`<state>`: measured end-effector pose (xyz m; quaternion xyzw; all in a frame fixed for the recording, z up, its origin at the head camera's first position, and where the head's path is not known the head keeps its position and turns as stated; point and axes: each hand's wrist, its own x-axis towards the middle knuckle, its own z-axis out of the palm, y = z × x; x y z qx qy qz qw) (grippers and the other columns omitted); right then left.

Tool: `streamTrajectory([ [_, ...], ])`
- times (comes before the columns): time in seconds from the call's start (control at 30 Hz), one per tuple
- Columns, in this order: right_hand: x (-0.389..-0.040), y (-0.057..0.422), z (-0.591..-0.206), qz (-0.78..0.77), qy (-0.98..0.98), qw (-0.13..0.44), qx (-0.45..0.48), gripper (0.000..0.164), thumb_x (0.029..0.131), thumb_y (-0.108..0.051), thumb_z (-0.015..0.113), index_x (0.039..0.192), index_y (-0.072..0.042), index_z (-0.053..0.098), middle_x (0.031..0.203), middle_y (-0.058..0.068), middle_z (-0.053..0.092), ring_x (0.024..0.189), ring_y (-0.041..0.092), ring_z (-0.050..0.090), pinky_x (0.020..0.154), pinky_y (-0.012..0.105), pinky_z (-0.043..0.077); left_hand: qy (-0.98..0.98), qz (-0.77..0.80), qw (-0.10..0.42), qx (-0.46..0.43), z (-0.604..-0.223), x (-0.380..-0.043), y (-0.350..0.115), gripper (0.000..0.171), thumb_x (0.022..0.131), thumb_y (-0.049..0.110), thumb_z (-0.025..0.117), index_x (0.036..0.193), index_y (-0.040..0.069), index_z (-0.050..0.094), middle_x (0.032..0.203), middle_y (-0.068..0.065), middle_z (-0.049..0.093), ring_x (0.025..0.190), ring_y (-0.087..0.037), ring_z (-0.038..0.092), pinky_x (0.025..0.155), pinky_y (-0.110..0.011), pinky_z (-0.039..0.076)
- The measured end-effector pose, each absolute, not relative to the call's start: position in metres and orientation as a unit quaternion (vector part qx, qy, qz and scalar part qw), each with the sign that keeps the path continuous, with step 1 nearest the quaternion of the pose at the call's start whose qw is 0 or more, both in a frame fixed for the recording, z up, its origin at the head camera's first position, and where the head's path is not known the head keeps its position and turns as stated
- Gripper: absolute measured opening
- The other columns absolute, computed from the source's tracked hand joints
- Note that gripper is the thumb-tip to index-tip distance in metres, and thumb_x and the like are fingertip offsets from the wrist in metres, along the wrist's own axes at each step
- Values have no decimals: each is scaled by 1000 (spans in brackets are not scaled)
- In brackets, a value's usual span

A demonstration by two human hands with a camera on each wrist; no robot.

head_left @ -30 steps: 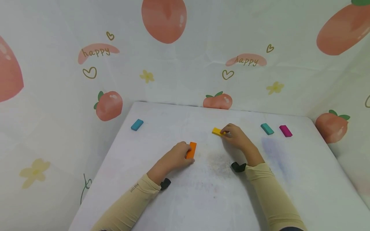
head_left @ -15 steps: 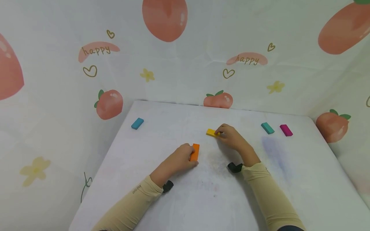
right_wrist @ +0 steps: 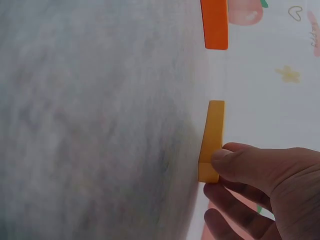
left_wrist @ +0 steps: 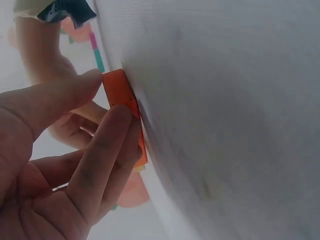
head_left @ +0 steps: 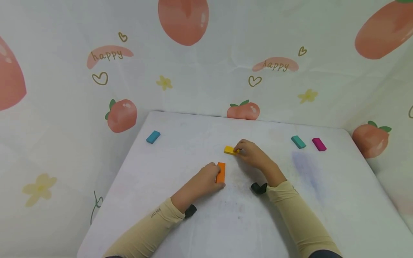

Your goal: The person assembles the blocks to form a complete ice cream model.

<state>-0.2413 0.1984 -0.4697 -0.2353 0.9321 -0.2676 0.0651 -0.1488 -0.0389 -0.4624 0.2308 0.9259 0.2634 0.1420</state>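
Near the table's middle my left hand [head_left: 206,180] holds an orange block [head_left: 221,172] between thumb and fingers, its long side pointing away from me. In the left wrist view the orange block [left_wrist: 120,90] lies along the table surface, thumb at one end and fingertips on its side. Farther back and to the right, my right hand [head_left: 253,154] pinches the right end of a yellow block [head_left: 229,150]. The right wrist view shows the thumb on the yellow block [right_wrist: 213,132], with the orange block [right_wrist: 216,25] a short gap away.
A blue block [head_left: 153,137] lies at the table's back left. Toward the back right are a teal block [head_left: 298,142] and a magenta block [head_left: 319,144] side by side. A peach-printed cloth [head_left: 206,79] hangs behind the white table [head_left: 193,233].
Both blocks have moved with the hands: the orange one right and slightly nearer me, the yellow one left. The gap between them has narrowed. The other blocks stay put.
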Motion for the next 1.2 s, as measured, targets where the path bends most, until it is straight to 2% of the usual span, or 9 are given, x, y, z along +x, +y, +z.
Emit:
streamTrajectory([
  [0.13, -241, 195, -470, -266, 931, 66, -242, 15, 99, -2, 72, 112, -3, 78, 119, 12, 70, 114, 29, 65, 108, 49, 55, 926, 268, 132, 230, -458, -151, -42, 37, 93, 32, 84, 104, 0, 70, 92, -7, 63, 79, -16, 55, 70, -26, 49],
  [0.23, -240, 193, -469, -271, 928, 68, -245, 15, 98, -2, 73, 112, -4, 78, 119, 11, 70, 114, 29, 65, 108, 49, 55, 928, 272, 123, 222, -450, -160, -46, 39, 95, 34, 81, 111, -1, 72, 103, -10, 70, 89, -18, 62, 80, -31, 56],
  [0.37, -242, 190, -469, -277, 924, 69, -253, 16, 97, -3, 74, 112, -3, 78, 118, 11, 71, 113, 29, 66, 107, 48, 56, 927, 273, 100, 236, -440, -185, -51, 37, 99, 25, 76, 122, -2, 71, 117, -16, 70, 100, -24, 66, 90, -39, 59],
  [0.5, -243, 186, -472, -278, 922, 68, -260, 16, 97, -3, 75, 113, -3, 78, 116, 10, 71, 111, 27, 66, 105, 46, 57, 926, 252, 75, 271, -440, -213, -52, 31, 101, 16, 73, 125, -3, 69, 118, -18, 69, 101, -26, 67, 91, -38, 60],
  [0.77, -243, 183, -477, -277, 918, 39, -281, 15, 96, -2, 76, 110, -1, 78, 113, 11, 71, 108, 27, 67, 101, 45, 58, 921, 213, 112, 306, -452, -248, -42, 32, 101, 10, 71, 131, -2, 68, 125, -17, 66, 112, -27, 63, 102, -40, 56],
  [0.93, -242, 183, -476, -276, 917, 39, -285, 15, 96, -1, 75, 111, -1, 78, 114, 11, 71, 110, 28, 68, 100, 45, 59, 915, 217, 109, 323, -457, -253, -40, 26, 100, 2, 67, 125, -5, 71, 123, -17, 67, 118, -29, 65, 104, -39, 55],
  [1.2, -241, 181, -475, -295, 909, 36, -293, 14, 96, 1, 75, 109, 0, 78, 111, 11, 71, 107, 28, 67, 99, 46, 58, 910, 229, 110, 327, -459, -254, -38, 26, 100, -1, 65, 124, -7, 71, 124, -18, 69, 120, -30, 66, 106, -39, 56],
])
